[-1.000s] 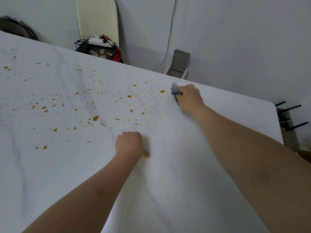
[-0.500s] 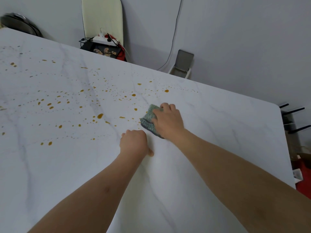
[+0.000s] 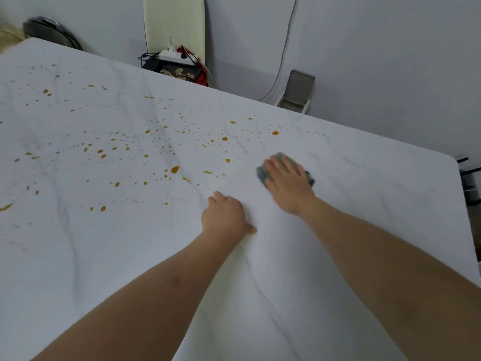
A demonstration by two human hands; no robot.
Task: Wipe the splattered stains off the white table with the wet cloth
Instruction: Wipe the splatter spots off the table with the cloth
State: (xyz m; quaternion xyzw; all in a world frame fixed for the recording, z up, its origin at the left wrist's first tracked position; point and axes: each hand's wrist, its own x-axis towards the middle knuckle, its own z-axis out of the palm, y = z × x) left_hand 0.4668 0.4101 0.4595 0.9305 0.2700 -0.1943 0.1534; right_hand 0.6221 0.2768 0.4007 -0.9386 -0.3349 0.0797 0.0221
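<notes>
White marble-patterned tabletop (image 3: 130,256) with faint grey veins fills most of the view, running back to a pale grey wall. On it the right hand (image 3: 286,183) lies flat with fingers stretched forward, pressing down on a grey-green wet cloth (image 3: 287,160), which shows around the fingertips and at the hand's right side; both are somewhat blurred. The cloth sits on the right-centre part of the table, just right of the stained zone. Beside it and nearer the person, the left hand (image 3: 225,217) rests on the surface with its fingers curled under into a loose fist, holding nothing, the thumb tip poking out to the right. The two hands are near each other but not touching. Left of and beyond the hands, orange-brown splattered stains (image 3: 175,169) dot the table in many drops, large and small, spreading toward the far left edge, with a few drops just beyond the cloth. Past the far edge, a cream padded chair back (image 3: 174,22) leans against the wall, a white power strip (image 3: 177,57) with plugs sits on a dark box (image 3: 177,71), and a grey cable (image 3: 286,43) runs down the wall to a small grey folding stand (image 3: 299,89). A dark round object (image 3: 49,32) sits at the far left corner.
</notes>
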